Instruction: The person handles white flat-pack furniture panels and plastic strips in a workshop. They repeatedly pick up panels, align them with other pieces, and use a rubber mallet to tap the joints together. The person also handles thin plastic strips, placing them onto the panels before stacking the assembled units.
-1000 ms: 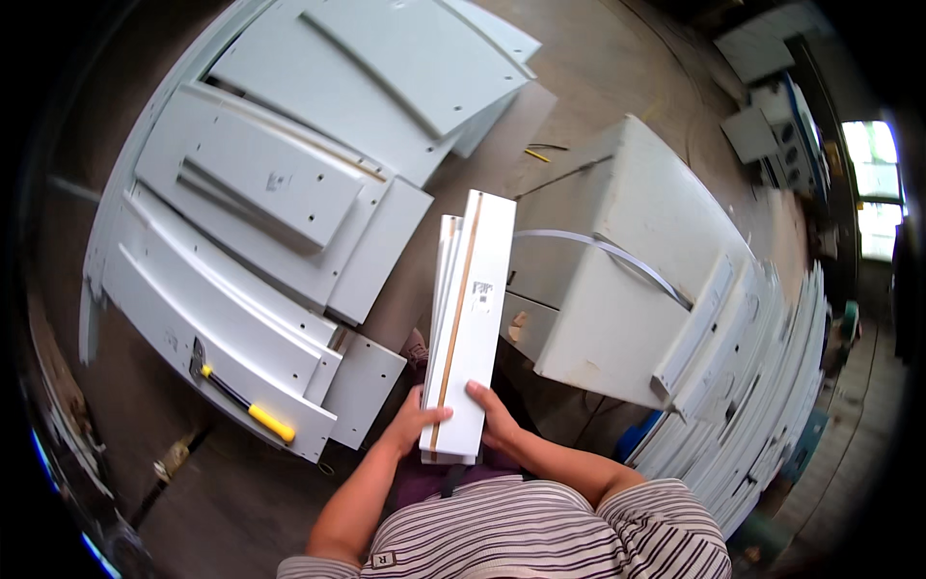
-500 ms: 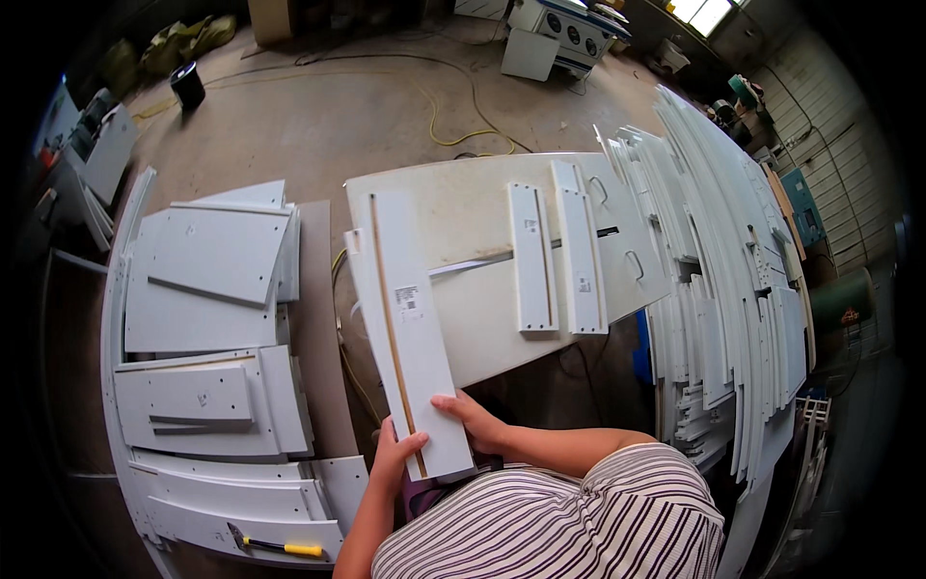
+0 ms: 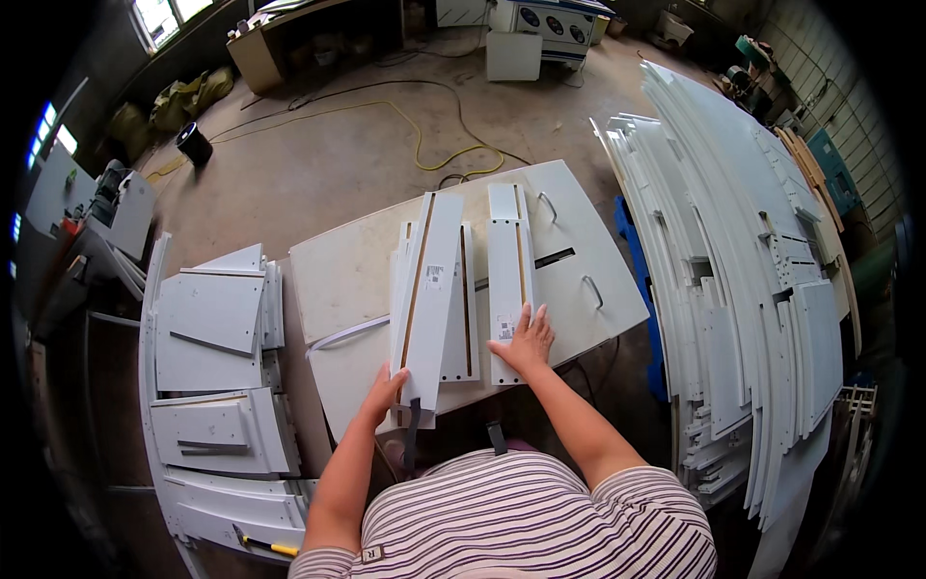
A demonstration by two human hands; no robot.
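Note:
My left hand [image 3: 384,394] grips the near end of a long white panel [image 3: 425,289], which has a brown groove along it and a label. This panel lies slantwise over another white grooved panel [image 3: 461,338], partly hiding it. More white board edges show at its left. Spread out, my right hand [image 3: 527,344] rests on the near part of the right-hand white panels [image 3: 505,256], beside their label. All of these lie on a worn off-white worktop [image 3: 338,280] with two metal handles on its right part.
Stacks of white boards [image 3: 212,314] stand at the left, with a yellow-handled hammer [image 3: 265,543] on the nearest. A tall pile of white panels [image 3: 714,222] fills the right side. Yellow and dark cables [image 3: 424,145] cross the floor beyond the worktop, near a black bin [image 3: 194,145].
The long panel has moved from close to my body onto the panels on the worktop. My right hand has let go of it and moved right. The view has shifted.

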